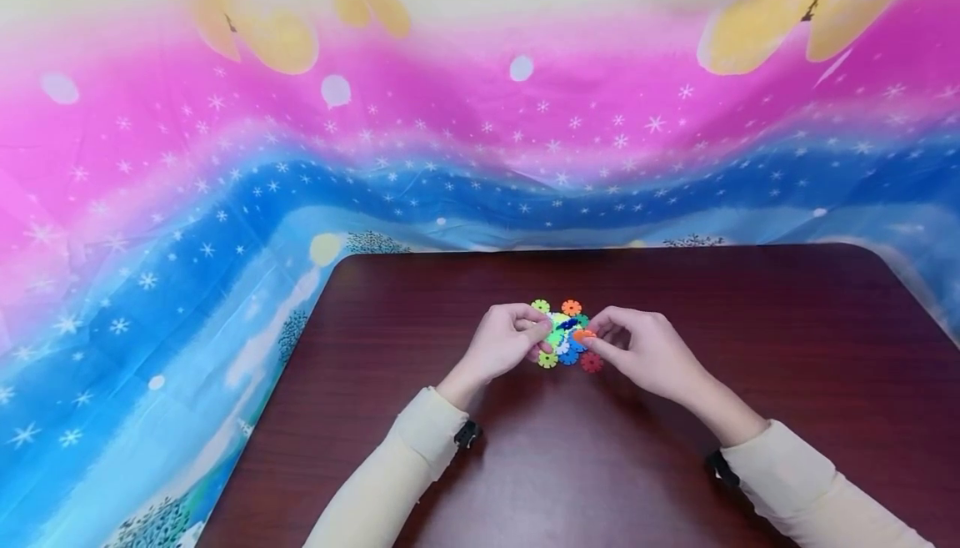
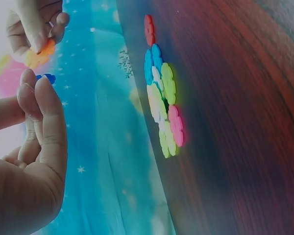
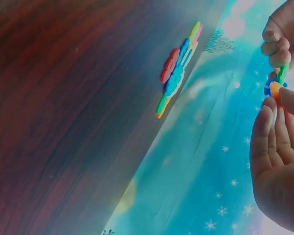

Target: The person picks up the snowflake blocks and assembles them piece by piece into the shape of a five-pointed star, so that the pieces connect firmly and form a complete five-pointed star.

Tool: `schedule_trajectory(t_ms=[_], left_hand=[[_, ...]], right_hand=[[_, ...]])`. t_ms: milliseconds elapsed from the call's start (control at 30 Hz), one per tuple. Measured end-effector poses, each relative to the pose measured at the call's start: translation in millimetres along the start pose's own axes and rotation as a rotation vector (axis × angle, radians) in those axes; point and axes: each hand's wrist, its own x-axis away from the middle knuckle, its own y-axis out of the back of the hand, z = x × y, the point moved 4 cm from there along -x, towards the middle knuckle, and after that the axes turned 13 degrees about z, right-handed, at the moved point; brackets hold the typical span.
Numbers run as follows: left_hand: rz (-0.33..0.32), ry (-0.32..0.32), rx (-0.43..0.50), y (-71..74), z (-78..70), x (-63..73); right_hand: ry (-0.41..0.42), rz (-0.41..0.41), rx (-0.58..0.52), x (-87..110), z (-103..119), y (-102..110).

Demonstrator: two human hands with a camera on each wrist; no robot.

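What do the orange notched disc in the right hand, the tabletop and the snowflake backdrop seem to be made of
Orange notched disc in the right hand: probably plastic, smooth; bright, even color suggests it.
Tabletop: likely wood or wood-look laminate, semi-gloss; reddish-brown grain and a soft sheen show.
Snowflake backdrop: probably printed fabric, smooth-looking; it hangs in loose folds.

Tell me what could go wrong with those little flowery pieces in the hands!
The right hand pinches the orange piece only by its fingertips, so it might slip and drop among the pieces on the table.

The left hand holds a green piece, with a blue piece close to the orange one. Pushing hard there might make something bend or pop loose.
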Motion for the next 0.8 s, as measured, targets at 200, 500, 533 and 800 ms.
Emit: schedule_trajectory(t_ms=[200, 500, 533, 800], left_hand=[[0.008, 0.000, 0.023, -4.4, -1.1, 0.6], [0.009, -0.013, 0.079, -9.9, -3.2, 1.1], [0.006, -0.011, 0.082, -10.3, -3.4, 1.3], [-0.045, -0.017, 0.134, -15.0, -4.6, 2.4]], right_hand=[[0.065, -0.049, -0.004, 1.8, 9, -3], [0.118, -0.123, 0.042, 3.6, 11, -6], [0.130, -0.139, 0.052, 4.0, 11, -7], [0.229, -0.224, 0.107, 5.9, 16, -8]])
